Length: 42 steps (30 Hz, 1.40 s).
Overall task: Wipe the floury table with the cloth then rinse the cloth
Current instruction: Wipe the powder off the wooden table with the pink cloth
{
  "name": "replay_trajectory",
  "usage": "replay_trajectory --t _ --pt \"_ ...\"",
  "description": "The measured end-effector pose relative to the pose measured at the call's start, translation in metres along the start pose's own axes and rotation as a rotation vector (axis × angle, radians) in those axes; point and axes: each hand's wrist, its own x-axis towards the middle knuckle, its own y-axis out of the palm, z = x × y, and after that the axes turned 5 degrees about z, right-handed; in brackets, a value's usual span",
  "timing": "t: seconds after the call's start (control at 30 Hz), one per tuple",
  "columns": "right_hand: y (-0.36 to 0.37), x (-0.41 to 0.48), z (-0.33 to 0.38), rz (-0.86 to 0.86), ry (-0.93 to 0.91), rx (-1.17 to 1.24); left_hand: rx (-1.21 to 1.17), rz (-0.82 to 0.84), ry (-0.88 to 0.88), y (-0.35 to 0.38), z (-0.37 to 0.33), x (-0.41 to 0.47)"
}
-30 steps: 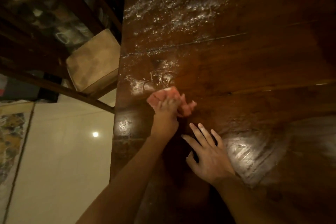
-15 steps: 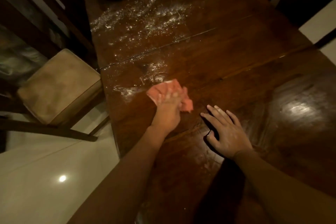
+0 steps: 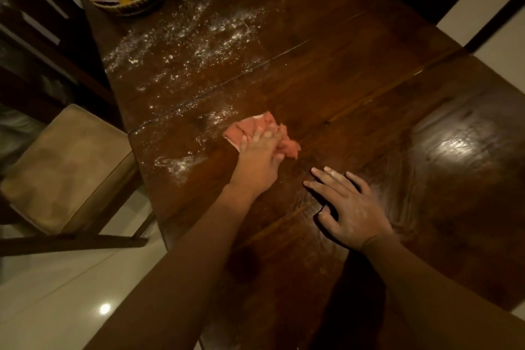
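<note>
**Left hand works the cloth, right hand braces on the counter**

The left hand (image 3: 260, 162) lies on top of the pink cloth (image 3: 244, 129) at the middle of the frame. Its floury fingers are stretched over the bunched fabric and press it down onto the wood rather than lifting it. That flat, weighted hold suits dragging the cloth across the surface. The thumb is hidden, so I cannot tell whether it also pinches a fold.

The right hand (image 3: 352, 207), lower right of centre, holds nothing. It rests palm down on the counter (image 3: 341, 88) with its fingers spread wide, probably as a prop for the reach forward.

The cloth sits at the near edge of the flour (image 3: 199, 34), which spreads from there toward the upper left. A smaller white patch (image 3: 179, 163) lies just left of the wiping hand, near the counter's edge. The wood to the right looks dark and shiny, faintly streaked, so that side seems already wiped; most of the flour remains.

A fruit basket (image 3: 136, 3) stands at the far end, upper left, cut off by the frame, and its contents are hard to name in the dim light. A cushioned chair (image 3: 65, 162) stands beside the counter at the left, on the pale floor (image 3: 56, 278). No sink or tap for rinsing is in view.
</note>
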Motion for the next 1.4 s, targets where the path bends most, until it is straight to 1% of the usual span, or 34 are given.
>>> replay_trajectory --t 0.07,0.13,0.17,0.2,0.27,0.3,0.33,0.37,0.4,0.43,0.47,0.5,0.53,0.57,0.6,0.67,0.7,0.73,0.77,0.83,0.9,1.03,1.07,1.13,1.17,1.23,1.27,1.3,1.33,1.4 --pt "0.001 -0.001 -0.001 0.012 0.002 -0.002 -0.016 -0.030 0.092 0.002 0.006 -0.018" --pt "0.001 -0.002 -0.001 0.026 0.007 0.007 -0.086 -0.121 0.104 -0.008 0.008 -0.033" --pt "0.000 -0.003 -0.002 0.029 0.010 0.014 -0.208 -0.138 0.060 -0.018 0.003 -0.036" --pt "0.000 -0.003 -0.003 0.032 0.014 0.020 -0.411 -0.143 0.023 -0.028 -0.004 -0.035" --pt "0.001 -0.003 -0.003 0.030 0.019 0.035 -0.921 -0.117 0.008 -0.052 -0.017 -0.027" --pt "0.001 -0.003 -0.002 0.027 0.018 0.043 -1.106 -0.091 -0.014 -0.062 -0.019 -0.021" --pt "0.001 -0.003 -0.001 0.027 0.018 0.046 -1.189 -0.076 -0.062 -0.071 -0.018 -0.015" --pt "0.000 -0.002 0.000 0.029 0.019 0.047 -1.186 -0.081 -0.143 -0.078 -0.013 -0.009" --pt "0.000 -0.002 0.000 0.027 0.019 0.051 -1.128 -0.116 -0.254 -0.084 -0.007 -0.003" --pt "0.000 -0.002 0.000 0.021 0.018 0.060 -1.018 -0.181 -0.392 -0.090 0.002 0.003" --pt "0.000 -0.002 0.000 0.011 0.016 0.070 -0.869 -0.249 -0.517 -0.094 0.011 0.008" --pt "0.000 -0.002 0.000 0.005 0.014 0.077 -0.669 -0.310 -0.603 -0.098 0.021 0.012" --pt "-0.001 -0.002 -0.001 0.002 0.014 0.080 -0.444 -0.340 -0.632 -0.100 0.027 0.015" --pt "-0.002 -0.001 -0.002 -0.001 0.013 0.082 -0.235 -0.334 -0.602 -0.099 0.030 0.018" --pt "-0.002 0.000 -0.003 -0.004 0.012 0.083 -0.100 -0.291 -0.523 -0.095 0.029 0.020" --pt "-0.001 0.000 -0.003 -0.009 0.009 0.085 0.075 -0.129 -0.324 -0.072 0.019 0.019" --pt "0.000 -0.001 -0.003 -0.012 0.007 0.087 0.162 -0.044 -0.261 -0.055 0.016 0.019" --pt "0.000 -0.002 -0.004 -0.017 0.005 0.089 0.219 0.022 -0.253 -0.041 0.013 0.019" --pt "0.001 -0.002 -0.004 -0.025 0.003 0.092 0.220 0.067 -0.278 -0.032 0.017 0.022" --pt "0.000 -0.002 -0.006 -0.040 0.003 0.091 0.168 0.066 -0.285 -0.031 0.032 0.035" --pt "-0.001 0.000 -0.008 -0.048 -0.001 0.082 0.187 0.004 -0.269 -0.046 0.057 0.056" --pt "0.000 0.001 -0.010 -0.029 -0.003 0.082 0.207 -0.084 -0.441 -0.087 0.110 0.086" --pt "-0.001 0.002 -0.010 -0.028 0.001 0.087 0.186 -0.116 -0.452 -0.091 0.118 0.084" --pt "-0.003 0.003 -0.011 -0.022 0.012 0.087 0.185 -0.166 -0.360 -0.090 0.120 0.067" --pt "-0.002 0.003 -0.010 -0.015 0.019 0.074 0.194 -0.199 -0.275 -0.084 0.115 0.051" --pt "0.000 -0.002 -0.008 0.001 0.046 0.040 0.130 -0.244 -0.041 -0.071 0.098 0.012" --pt "0.000 -0.004 -0.006 0.005 0.075 0.028 0.080 -0.223 0.082 -0.067 0.087 -0.010" --pt "0.000 -0.004 -0.003 -0.002 0.118 0.031 0.044 -0.160 0.174 -0.063 0.081 -0.030" --pt "-0.002 -0.001 0.003 -0.020 0.175 0.053 0.028 -0.066 0.215 -0.059 0.081 -0.047" --pt "-0.002 0.010 0.029 -0.071 0.327 0.108 0.043 0.083 0.218 -0.060 0.090 -0.068"
